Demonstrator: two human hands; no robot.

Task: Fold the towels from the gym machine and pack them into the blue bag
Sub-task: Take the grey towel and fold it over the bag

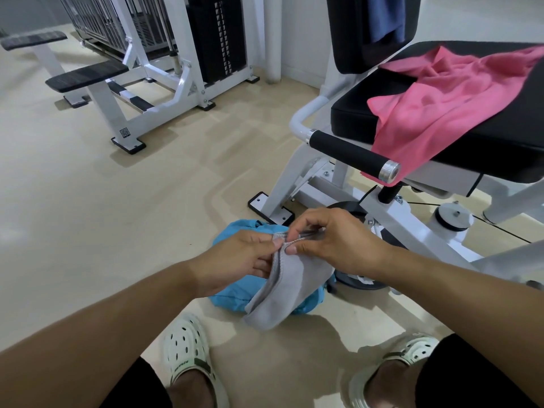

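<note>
1. Head view: a grey towel (287, 290) is held up at about the 6 o'clock part of the picture, its top hem pinched between both hands while the rest hangs down and to the left in a folded strip.
2. The left hand (244, 260) is seen with its thumb and fingers curled onto the towel's upper left edge.
3. The right hand (332, 242) is seen at 3 o'clock of the left hand, touching it, its thumb and forefinger closed on the same hem and its other fingers bent above.
4. A blue bag (232, 293) is lying on the pale floor (117, 201) directly beneath the hands, partly covered by the hanging towel.
5. A pink towel (435, 104) is spread crumpled over the black seat (500, 142) of the gym machine (391, 219) at 2 o'clock, one corner draped past a black handle (350, 153).
6. A blue towel (385, 17) is hung over the backrest at 1 o'clock.
7. Two white clogs (188, 346) are seen at the bottom edge.
</note>
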